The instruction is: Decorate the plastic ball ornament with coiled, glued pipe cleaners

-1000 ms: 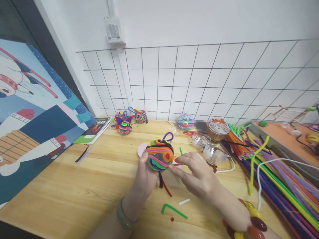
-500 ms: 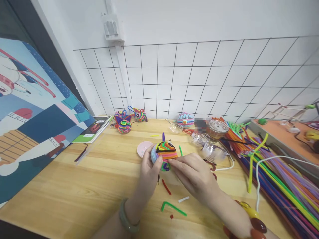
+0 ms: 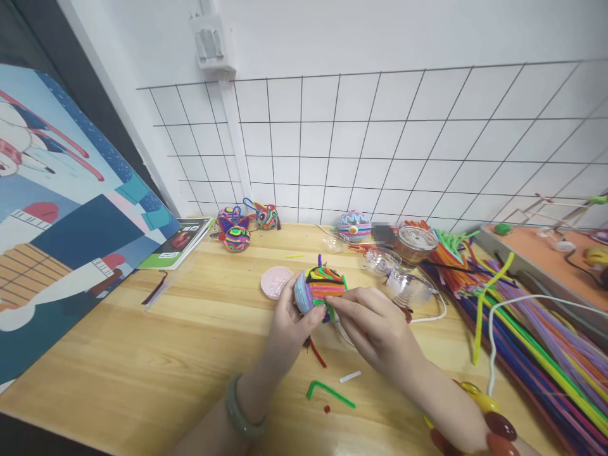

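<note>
My left hand [image 3: 291, 320] is closed round a half-round ornament [image 3: 323, 288] covered in bands of coloured pipe cleaner: pale blue, orange, pink, black and green. A short purple loop sticks up from its top, and a dark tassel hangs beneath my left hand. My right hand [image 3: 375, 323] pinches at the ornament's lower right side, thumb and fingertips together against it. What lies between those fingertips is hidden. A clear curved plastic rim [image 3: 344, 332] shows below the ornament, beside my right hand. Near my wrists lie a red pipe cleaner piece [image 3: 317, 353] and a bent green piece [image 3: 330, 392].
A pink dish [image 3: 272, 283] with small bits stands behind my left hand. Finished-looking ornaments [image 3: 236, 237] sit at the back left. Clear plastic shells [image 3: 408, 288] and a large bundle of pipe cleaners [image 3: 517, 342] lie right. A white cable [image 3: 491, 342] crosses the bundle.
Both hands have shifted slightly right with the ornament, which has turned and tilted a little. The clear rim now shows below it. My right fingertips remain against its side.
</note>
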Available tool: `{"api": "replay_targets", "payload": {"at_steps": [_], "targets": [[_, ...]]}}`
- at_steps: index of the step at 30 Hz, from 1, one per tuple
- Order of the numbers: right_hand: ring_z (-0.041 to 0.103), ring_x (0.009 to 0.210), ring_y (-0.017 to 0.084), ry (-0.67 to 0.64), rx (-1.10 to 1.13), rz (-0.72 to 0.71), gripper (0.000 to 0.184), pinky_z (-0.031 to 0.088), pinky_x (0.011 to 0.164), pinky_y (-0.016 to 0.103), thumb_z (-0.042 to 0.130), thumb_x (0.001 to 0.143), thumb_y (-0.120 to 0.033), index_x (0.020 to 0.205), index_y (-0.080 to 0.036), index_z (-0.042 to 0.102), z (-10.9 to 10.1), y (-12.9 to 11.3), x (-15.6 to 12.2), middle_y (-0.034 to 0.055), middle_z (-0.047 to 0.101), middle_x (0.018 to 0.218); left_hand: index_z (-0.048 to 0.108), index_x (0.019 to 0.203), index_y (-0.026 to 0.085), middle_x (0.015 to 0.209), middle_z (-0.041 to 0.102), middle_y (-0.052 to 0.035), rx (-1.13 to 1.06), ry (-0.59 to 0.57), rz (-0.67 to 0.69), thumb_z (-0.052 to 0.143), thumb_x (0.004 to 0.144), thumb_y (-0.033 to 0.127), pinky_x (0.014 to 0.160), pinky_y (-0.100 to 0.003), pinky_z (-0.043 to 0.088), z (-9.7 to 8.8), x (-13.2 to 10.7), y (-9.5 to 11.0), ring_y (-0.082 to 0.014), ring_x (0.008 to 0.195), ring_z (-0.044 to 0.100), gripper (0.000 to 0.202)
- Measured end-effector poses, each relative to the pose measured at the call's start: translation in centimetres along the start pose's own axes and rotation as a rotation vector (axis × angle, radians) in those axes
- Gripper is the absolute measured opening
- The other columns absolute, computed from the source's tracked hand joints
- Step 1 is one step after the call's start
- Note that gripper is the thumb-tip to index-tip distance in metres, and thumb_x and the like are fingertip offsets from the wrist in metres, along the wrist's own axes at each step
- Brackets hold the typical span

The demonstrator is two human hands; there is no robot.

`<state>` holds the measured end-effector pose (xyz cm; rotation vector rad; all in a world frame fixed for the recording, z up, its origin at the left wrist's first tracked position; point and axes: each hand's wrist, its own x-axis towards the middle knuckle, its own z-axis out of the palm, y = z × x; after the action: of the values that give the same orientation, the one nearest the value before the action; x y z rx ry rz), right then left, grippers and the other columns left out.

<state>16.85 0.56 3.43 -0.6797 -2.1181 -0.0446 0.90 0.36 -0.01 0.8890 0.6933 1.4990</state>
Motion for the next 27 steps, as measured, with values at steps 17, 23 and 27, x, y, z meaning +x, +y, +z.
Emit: {"api": "replay_targets", "payload": {"at_steps": [17, 23, 27], "targets": [[0.053, 0.043, 0.011, -0.551, 0.340, 0.660, 0.025, 0.036, 0.038, 0.018, 0.046, 0.087, -0.012, 0.088, -0.015, 0.071, 2.3, -0.5, -0.9, -0.0029, 0.060, 0.053, 0.060, 0.105, 0.024, 0.116, 0.063, -0.0044, -0.050, 0.403, 0.223, 0.076, 0.069, 0.023, 0.083, -0.029, 0.051, -0.9, 1.7, 3.0, -0.0210, 0.104, 0.061, 0.039], [0.061, 0.062, 0.014, -0.545, 0.173, 0.545, 0.020, 0.045, 0.058, 0.021, 0.051, 0.086, -0.009, 0.081, -0.017, 0.068, 4.5, -1.0, -1.8, 0.0014, 0.067, 0.069, 0.058, 0.105, 0.023, 0.116, 0.062, -0.0059, -0.018, 0.419, 0.235, 0.075, 0.071, 0.026, 0.080, -0.029, 0.053, -1.1, 1.8, 2.7, -0.0213, 0.103, 0.062, 0.038], [0.060, 0.092, 0.026, -0.489, -0.076, 0.566, 0.025, 0.045, 0.081, 0.036, 0.046, 0.091, -0.016, 0.106, -0.014, 0.066, 4.8, 1.3, -2.2, 0.0145, 0.065, 0.100, 0.056, 0.106, 0.021, 0.117, 0.063, -0.0079, -0.001, 0.416, 0.220, 0.076, 0.070, 0.028, 0.086, -0.033, 0.052, -1.1, 1.9, 2.1, -0.0222, 0.105, 0.063, 0.042]]}}
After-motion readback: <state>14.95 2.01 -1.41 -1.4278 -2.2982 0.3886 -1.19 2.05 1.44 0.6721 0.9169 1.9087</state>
